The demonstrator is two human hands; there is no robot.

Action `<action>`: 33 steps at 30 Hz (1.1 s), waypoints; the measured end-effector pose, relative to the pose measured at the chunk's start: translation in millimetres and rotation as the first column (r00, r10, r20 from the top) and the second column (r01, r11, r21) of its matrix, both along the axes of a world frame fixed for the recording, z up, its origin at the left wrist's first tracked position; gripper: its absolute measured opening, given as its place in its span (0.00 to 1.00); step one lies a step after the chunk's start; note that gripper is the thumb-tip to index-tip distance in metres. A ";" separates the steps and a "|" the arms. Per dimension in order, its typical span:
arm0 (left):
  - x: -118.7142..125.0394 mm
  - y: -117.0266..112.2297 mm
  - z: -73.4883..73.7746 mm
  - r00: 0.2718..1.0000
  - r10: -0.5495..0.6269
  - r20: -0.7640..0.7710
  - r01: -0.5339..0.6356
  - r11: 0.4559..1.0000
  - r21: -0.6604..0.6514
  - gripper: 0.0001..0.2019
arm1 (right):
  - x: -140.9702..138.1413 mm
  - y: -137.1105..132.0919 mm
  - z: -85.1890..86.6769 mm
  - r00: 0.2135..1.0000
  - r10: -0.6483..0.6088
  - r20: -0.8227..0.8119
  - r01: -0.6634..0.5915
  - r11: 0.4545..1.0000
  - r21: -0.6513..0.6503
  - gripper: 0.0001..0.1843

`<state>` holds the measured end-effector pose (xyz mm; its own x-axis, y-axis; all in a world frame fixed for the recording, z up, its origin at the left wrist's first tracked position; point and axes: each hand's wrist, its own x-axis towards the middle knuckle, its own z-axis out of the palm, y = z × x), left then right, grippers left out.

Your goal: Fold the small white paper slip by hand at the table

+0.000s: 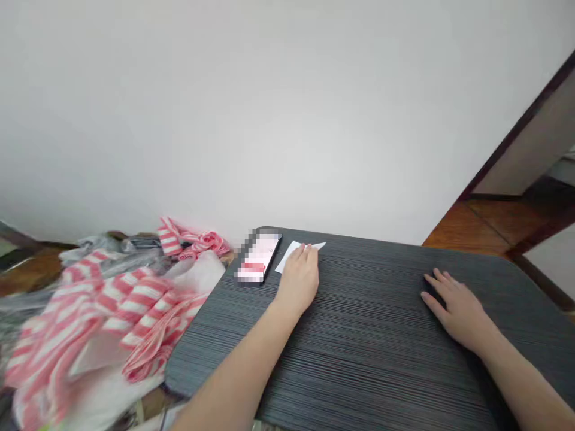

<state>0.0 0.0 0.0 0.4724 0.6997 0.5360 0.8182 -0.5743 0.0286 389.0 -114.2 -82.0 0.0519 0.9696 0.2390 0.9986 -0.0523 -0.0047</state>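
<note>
My left hand [300, 276] is on a white sheet of paper [286, 258] near the table's far edge, its fingers close together and closed on it. The paper's left part and right corner stick out from under the fingers; the rest is covered. Just left of it lies a phone [260, 258] with its screen lit, partly blurred out. On the right side of the dark wood-grain table [359, 335] my right hand [456, 308] rests with fingers apart, holding nothing.
Left of the table lies a heap of red-and-white striped cloth [139, 299], with clear plastic and white material among it. A white wall [287, 120] rises behind the table. At right, a doorway shows brown floor [476, 227].
</note>
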 end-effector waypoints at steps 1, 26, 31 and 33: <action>6.5 -7.5 -0.5 0.996 -0.085 -0.027 0.085 0.996 0.010 0.17 | -1.3 0.4 2.2 1.000 -0.003 0.002 0.003 1.000 -0.001 0.33; 36.5 -38.9 -4.3 0.787 -0.614 -0.049 0.563 0.749 -0.348 0.17 | -130.4 46.1 86.3 0.963 0.173 -0.205 -0.179 0.984 -0.014 0.18; 38.4 -42.2 5.0 0.778 -0.627 -0.034 0.572 0.730 -0.374 0.17 | -147.0 48.8 72.2 0.969 0.012 -0.248 -0.022 0.999 -0.036 0.15; 39.6 -42.1 5.8 0.775 -0.631 -0.031 0.574 0.724 -0.382 0.16 | -147.2 47.3 69.1 0.964 -0.007 -0.267 -0.010 0.998 -0.060 0.14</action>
<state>39.6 -42.1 5.8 0.9094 0.3573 0.2130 0.3117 -0.9244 0.2200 241.9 -66.9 -12.9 0.1045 0.9819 0.1580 0.9617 -0.0592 -0.2678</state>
